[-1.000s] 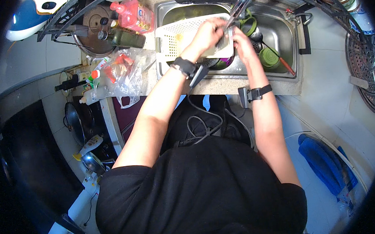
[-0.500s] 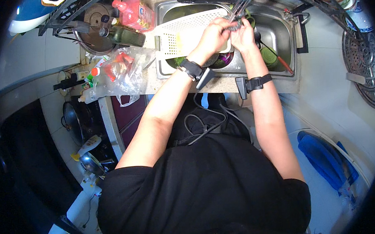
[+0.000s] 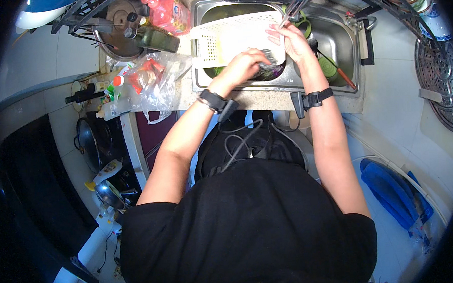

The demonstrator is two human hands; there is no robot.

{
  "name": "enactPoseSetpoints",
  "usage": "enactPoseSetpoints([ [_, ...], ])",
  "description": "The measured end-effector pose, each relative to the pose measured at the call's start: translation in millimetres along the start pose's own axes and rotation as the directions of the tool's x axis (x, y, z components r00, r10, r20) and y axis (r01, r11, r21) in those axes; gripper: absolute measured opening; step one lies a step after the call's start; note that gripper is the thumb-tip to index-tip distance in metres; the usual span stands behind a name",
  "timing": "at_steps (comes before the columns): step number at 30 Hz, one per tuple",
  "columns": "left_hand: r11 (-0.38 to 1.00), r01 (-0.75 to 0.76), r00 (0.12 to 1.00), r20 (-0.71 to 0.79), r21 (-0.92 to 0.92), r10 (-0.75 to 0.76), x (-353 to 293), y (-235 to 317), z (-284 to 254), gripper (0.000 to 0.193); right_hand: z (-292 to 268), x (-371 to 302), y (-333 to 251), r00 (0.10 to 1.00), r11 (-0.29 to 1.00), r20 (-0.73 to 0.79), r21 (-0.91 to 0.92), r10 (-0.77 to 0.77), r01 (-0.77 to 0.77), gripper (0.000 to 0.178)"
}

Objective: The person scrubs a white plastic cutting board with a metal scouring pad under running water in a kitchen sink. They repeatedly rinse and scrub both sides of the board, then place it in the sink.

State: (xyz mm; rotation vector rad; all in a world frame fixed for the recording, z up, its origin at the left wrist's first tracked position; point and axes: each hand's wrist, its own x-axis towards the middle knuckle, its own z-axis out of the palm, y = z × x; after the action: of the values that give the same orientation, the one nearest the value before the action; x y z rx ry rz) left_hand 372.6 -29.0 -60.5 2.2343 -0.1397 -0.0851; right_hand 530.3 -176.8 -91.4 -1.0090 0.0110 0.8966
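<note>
Grey scrubber (image 3: 269, 57) lies in the left grip (image 3: 246, 66) against the white basket (image 3: 208, 49).

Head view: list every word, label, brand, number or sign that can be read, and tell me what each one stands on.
No text is clear enough to quote.
Pink pump bottle: has a printed label; its print is too small to read.
Green-and-white packaging near the red cap: any print on it is too small and blurred to read.
</note>
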Motion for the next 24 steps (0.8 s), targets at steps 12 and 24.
enactPoseSetpoints([
  [12,0.863,0.345,0.661,-0.557,-0.370,-0.503,-41.0,-72.7,-37.1,0.045,63.5,-82.2,-39.0,0.919,0.961,-0.293,-0.163,-0.264,0.224,0.056],
  [24,0.982,-0.191,0.893,-0.416,-0.009,0.170,87.5,-3.2,39.4,0.047,41.1,-160.8,-61.7,0.851,0.956,-0.440,-0.188,-0.286,0.224,0.050],
])
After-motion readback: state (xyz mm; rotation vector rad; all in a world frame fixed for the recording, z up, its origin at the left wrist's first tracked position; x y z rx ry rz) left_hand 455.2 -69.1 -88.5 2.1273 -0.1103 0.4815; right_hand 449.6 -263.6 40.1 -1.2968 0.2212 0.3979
